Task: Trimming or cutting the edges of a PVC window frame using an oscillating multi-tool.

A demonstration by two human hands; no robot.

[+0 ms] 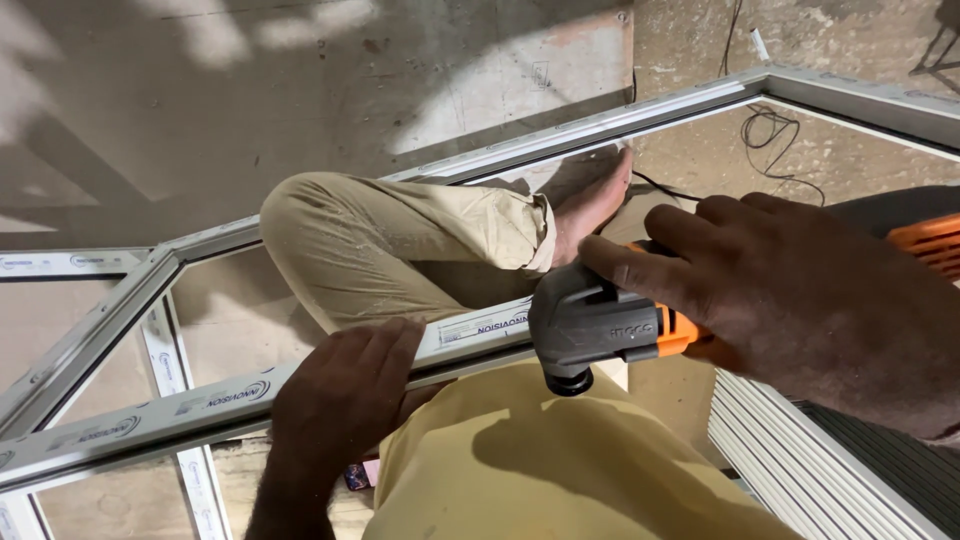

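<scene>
Firmly wrapped, the right hand (800,290) holds the orange-and-grey power tool (600,325) with its head against the white window frame (200,400), while the left hand (345,390) presses down on the same rail; steady bracing seems key. A bent knee (390,245), a loose cable (770,130) and stacked white profiles (800,460) crowd close.

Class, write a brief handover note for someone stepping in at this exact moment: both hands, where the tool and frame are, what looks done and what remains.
Left hand: pressed on the white frame bar, steadying it.
Right hand: gripping the grey-and-orange power tool, its head against the same bar.
The frame lies across the person's lap; a bare foot rests by the far rail.
Done: no cut or mark is visible on the bar.
Left: the work at the tool head; its contact point is hidden.
</scene>
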